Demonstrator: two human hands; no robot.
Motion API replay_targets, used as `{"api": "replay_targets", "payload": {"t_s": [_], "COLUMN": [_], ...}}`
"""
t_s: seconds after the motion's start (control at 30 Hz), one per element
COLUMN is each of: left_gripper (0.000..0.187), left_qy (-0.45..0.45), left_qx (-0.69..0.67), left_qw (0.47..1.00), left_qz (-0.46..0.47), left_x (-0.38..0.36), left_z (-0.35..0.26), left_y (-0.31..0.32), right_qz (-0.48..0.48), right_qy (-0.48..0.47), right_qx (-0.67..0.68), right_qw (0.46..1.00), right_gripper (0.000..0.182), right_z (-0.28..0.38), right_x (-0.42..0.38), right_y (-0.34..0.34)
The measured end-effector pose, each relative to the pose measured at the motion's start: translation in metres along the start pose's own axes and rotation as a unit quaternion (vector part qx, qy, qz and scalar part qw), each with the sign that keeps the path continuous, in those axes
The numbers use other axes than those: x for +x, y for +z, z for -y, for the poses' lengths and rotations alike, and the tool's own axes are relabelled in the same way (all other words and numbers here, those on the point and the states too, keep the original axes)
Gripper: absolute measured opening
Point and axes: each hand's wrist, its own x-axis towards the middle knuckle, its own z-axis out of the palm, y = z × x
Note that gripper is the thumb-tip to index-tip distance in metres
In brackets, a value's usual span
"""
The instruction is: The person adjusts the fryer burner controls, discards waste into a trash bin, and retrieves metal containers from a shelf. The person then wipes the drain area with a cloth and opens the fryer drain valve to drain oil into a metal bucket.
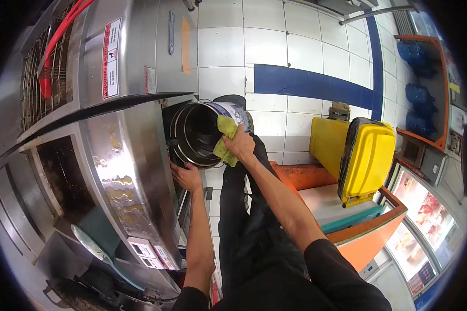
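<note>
A pail (233,110) with a dark inside and a white-and-blue outer wall is tilted, its mouth toward the opening in the steel fryer (120,171). My right hand (239,144) is closed on a yellow-green cloth (227,126), pressed against the pail's near side. Below the pail's rim, my left hand (188,177) reaches to the edge of the fryer's opening. Its fingers are curled beside a small red part, and their tips are partly hidden. What they grip cannot be made out.
Oily brown patches lie on the fryer's sloped steel front. A wire basket with a red handle (47,72) sits at upper left, and a pale green strainer (91,243) at lower left. On the right stand a yellow bin (371,160) and an orange-edged counter (368,228). White tiles (267,46) cover the floor.
</note>
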Motion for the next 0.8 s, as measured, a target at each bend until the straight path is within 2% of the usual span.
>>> {"api": "replay_targets", "payload": {"t_s": [0.2,0.43,0.8], "left_gripper": [0.065,0.059,0.052], "left_qy": [-0.032,-0.016,0.026], "left_qx": [0.008,-0.028,0.003], "left_qw": [0.999,0.999,1.0], "left_qz": [0.038,0.043,-0.002], "left_x": [0.001,0.001,0.003], "left_z": [-0.008,-0.009,-0.008], "left_y": [-0.009,-0.012,-0.005], "right_qz": [-0.015,-0.015,-0.007], "right_qy": [0.024,0.032,0.037], "right_qx": [0.004,0.005,0.035], "right_qw": [1.0,0.999,0.999], "right_gripper": [0.062,0.063,0.063], "right_z": [-0.001,0.001,-0.007], "right_x": [-0.002,-0.004,-0.003], "right_y": [0.005,0.004,0.001]}}
